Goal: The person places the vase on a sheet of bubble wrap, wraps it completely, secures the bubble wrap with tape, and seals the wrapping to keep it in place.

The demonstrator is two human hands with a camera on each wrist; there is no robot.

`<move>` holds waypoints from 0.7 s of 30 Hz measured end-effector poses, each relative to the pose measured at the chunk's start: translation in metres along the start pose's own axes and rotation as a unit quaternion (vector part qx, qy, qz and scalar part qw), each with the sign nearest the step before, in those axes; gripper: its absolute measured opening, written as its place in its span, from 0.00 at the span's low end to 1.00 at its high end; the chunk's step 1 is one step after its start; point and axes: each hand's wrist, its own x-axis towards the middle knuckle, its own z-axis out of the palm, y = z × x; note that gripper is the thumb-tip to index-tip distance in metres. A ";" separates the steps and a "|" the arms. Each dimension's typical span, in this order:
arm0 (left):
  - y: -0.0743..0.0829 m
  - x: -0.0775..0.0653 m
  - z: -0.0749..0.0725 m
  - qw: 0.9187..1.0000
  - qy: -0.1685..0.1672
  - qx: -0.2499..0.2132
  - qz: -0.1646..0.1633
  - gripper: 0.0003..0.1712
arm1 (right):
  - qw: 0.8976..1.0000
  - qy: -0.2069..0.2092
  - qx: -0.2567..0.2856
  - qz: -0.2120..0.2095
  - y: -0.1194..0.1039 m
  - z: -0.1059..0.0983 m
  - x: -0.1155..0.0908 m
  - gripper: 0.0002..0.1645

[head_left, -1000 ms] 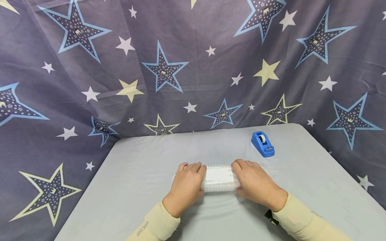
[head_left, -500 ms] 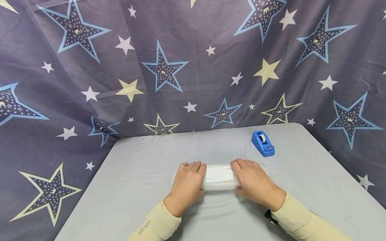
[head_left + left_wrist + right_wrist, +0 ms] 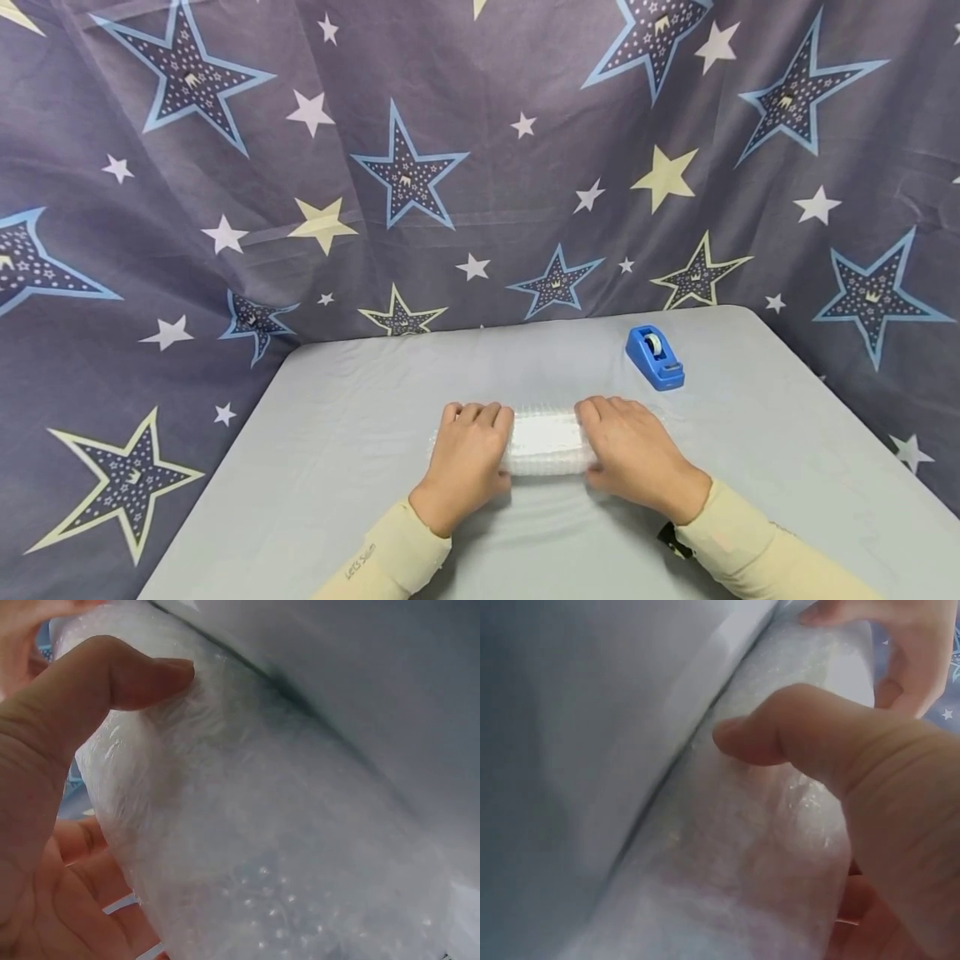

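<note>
A roll of clear bubble wrap (image 3: 546, 442) lies crosswise on the grey-covered table, with a whitish patch along its top. My left hand (image 3: 467, 458) grips its left part, fingers over the far side and thumb on the near side. Near its right end, my right hand (image 3: 636, 454) holds it the same way. In the left wrist view the thumb presses the bubble wrap (image 3: 247, 817), whose small bubbles show. The right wrist view has the other thumb on the bubble wrap (image 3: 742, 832), low by the table. Whatever may be inside the roll cannot be made out.
A blue tape dispenser (image 3: 655, 358) with a roll of tape stands beyond the right hand, toward the back right of the table (image 3: 337, 417). Behind the table hangs a dark curtain (image 3: 480, 167) printed with stars, which also runs along both sides.
Both hands keep their hold and the roll stays in place. The fingers of my left hand shift slightly at the far side of the roll.
</note>
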 end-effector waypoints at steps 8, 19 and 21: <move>0.000 -0.002 -0.012 1.000 -0.020 -0.003 0.014 0.32 | 0.999 -0.035 0.018 0.002 -0.003 -0.012 0.000 0.37; 0.003 -0.003 -0.028 0.996 -0.080 -0.019 0.027 0.36 | 0.994 -0.091 0.052 0.001 -0.007 -0.026 0.000 0.34; 0.002 -0.003 -0.028 0.996 -0.084 -0.024 0.026 0.34 | 0.994 -0.097 0.059 0.001 -0.007 -0.027 0.000 0.35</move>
